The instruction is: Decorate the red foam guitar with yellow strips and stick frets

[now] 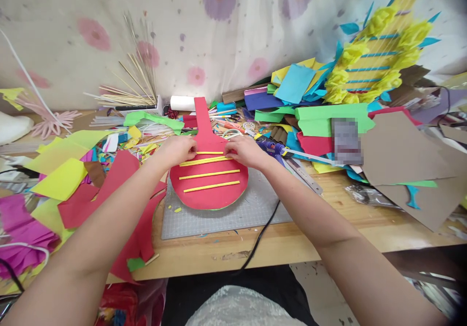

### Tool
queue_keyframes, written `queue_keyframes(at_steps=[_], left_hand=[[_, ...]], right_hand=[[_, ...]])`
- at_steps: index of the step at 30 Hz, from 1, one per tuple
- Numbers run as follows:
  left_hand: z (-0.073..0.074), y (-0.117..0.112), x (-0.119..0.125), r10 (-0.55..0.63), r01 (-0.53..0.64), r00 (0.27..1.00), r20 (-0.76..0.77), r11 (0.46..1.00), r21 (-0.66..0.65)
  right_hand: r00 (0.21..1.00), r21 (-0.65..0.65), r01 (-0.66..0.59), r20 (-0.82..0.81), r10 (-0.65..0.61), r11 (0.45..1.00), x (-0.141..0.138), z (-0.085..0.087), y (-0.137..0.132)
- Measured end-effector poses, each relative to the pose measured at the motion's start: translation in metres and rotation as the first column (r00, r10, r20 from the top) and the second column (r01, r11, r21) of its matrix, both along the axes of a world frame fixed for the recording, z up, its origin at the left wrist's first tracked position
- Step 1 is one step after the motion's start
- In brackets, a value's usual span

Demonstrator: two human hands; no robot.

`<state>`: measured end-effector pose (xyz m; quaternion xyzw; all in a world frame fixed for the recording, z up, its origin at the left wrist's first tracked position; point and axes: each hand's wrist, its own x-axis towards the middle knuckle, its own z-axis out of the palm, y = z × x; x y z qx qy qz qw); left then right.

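Note:
A red paddle-shaped paper cutout [209, 192] lies on a grey cutting mat [226, 214], its narrow handle pointing away from me. Several thin yellow strips [209, 174] run across its round part. My left hand [177, 150] pinches the left end of the upper strips, fingers closed and pressed down on the paper. My right hand [245, 151] does the same at the right end of those strips. Both hands rest on the cutout where the handle meets the round part.
Coloured paper scraps [73, 170] cover the left of the wooden table [328, 228]. A glue gun [272, 146] and a metal ruler [304, 175] lie right of my hands, brown cardboard [404, 165] further right. A black cable [260, 236] crosses the mat. A yellow-and-blue paper guitar [372, 58] leans behind.

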<state>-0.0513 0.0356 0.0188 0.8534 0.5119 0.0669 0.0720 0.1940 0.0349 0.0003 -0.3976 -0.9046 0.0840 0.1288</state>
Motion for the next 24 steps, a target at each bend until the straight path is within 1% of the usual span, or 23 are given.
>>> queue_keyframes(at_steps=[3, 6, 9, 14, 24], left_hand=[[0.003, 0.011, -0.005, 0.035, -0.032, 0.998, -0.060, 0.998, 0.050], [0.004, 0.021, -0.005, 0.063, -0.058, 0.995, -0.074, 0.996, 0.064], [0.006, 0.026, 0.000, 0.047, -0.044, 0.997, -0.056, 0.998, 0.054], [0.010, 0.031, 0.010, 0.002, -0.002, 0.991, -0.136, 1.000, 0.000], [0.005, 0.043, 0.009, 0.022, -0.023, 1.000, -0.005, 0.993, -0.115]], right_hand=[[0.998, 0.036, -0.048, 0.047, 0.046, 0.998, -0.002, 0.001, 0.002], [0.995, 0.073, -0.088, 0.062, 0.084, 0.993, -0.005, 0.000, 0.005], [0.996, 0.113, -0.081, 0.039, 0.077, 0.990, -0.006, -0.002, 0.010], [0.998, 0.148, -0.045, 0.040, 0.040, 0.988, -0.006, -0.004, 0.018], [0.997, 0.202, -0.073, 0.048, 0.064, 0.977, -0.006, -0.006, 0.022]])
